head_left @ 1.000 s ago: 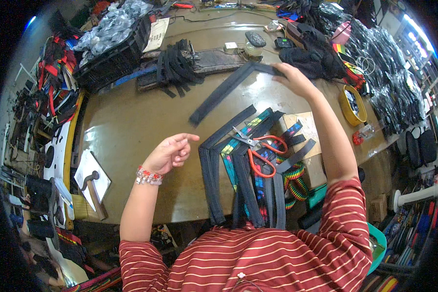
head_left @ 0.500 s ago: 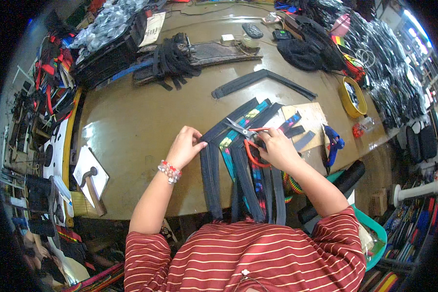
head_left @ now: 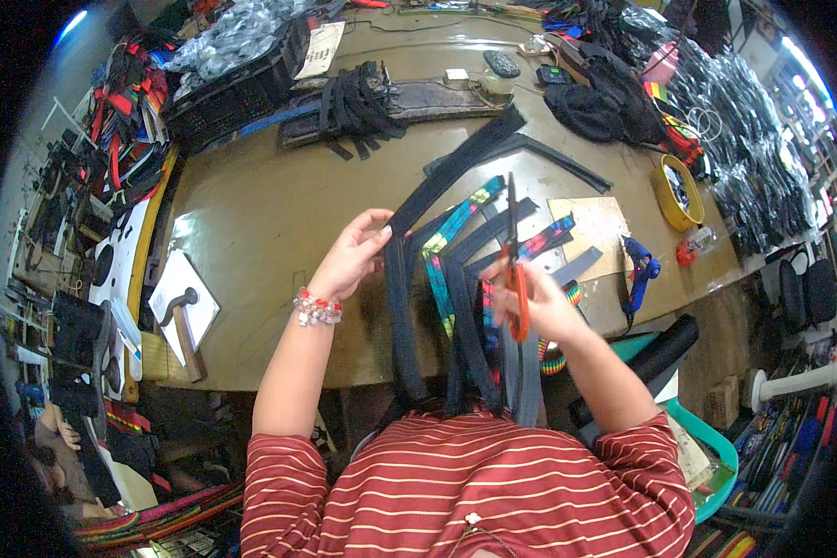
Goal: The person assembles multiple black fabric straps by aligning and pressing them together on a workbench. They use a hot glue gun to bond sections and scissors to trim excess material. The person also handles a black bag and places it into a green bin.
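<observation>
My left hand pinched the black strap above the brown table edge; my right hand gripped orange-handled scissors, blades pointing away, just beside it.

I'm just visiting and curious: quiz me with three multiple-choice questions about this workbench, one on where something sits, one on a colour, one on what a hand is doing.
1. Where is the blue glue gun?
A. right of the person's hands, near the table's edge
B. at the table's far left
C. in the black crate

2. What colour are the scissors' handles?
A. green
B. orange-red
C. white

3. What is the left hand doing?
A. lying flat on the table
B. gripping a hammer
C. holding up a black strap

Answers:
1 A, it lies beyond the right hand.
2 B, the loops in the right hand are orange-red.
3 C, its fingers pinch the strap.
</observation>
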Motion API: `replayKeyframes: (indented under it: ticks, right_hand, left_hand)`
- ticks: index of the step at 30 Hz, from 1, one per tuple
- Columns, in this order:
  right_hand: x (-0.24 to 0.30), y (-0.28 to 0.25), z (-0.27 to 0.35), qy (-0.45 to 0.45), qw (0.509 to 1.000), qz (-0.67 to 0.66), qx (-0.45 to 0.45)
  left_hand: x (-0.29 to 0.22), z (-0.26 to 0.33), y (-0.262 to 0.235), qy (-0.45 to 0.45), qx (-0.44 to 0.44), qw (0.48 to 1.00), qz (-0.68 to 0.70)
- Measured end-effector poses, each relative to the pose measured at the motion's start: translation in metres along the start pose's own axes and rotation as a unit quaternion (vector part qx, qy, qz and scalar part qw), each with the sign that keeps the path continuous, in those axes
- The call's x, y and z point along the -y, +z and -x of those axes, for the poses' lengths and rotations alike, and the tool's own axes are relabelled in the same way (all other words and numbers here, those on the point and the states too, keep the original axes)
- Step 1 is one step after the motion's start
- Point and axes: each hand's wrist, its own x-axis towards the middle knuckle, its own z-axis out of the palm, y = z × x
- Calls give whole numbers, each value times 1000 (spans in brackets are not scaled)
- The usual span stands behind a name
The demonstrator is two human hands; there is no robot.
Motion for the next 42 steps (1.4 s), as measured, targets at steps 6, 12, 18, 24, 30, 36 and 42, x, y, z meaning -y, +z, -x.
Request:
replayKeyframes:
  ticks: [6, 12, 18, 24, 30, 36, 42]
  right_hand:
    - [-22, 40, 0, 92, 935, -250, 234]
    - [-21, 53, -11, 164, 860, -411, 253]
    - [-24, 54, -15, 177, 872, -376, 258]
    - [-30, 66, -27, 97, 897, -357, 241]
    - [-26, 61, -19, 143, 929, -323, 110]
    - [-26, 53, 3, 178, 934, -244, 192]
    - [-30, 46, -5, 198, 896, -331, 221]
  left_hand:
    - [-25, 6, 6, 29, 31, 999, -15]
    - [-32, 15, 7, 53, 17, 996, -68]
    - [-34, 21, 6, 38, 58, 993, -99]
    - [-3, 27, 26, 34, 55, 996, -61]
    - [15, 30, 21, 33, 3, 999, 20]
    - [17, 28, 14, 81, -34, 995, 34]
    - [8, 28, 9, 93, -15, 995, -44]
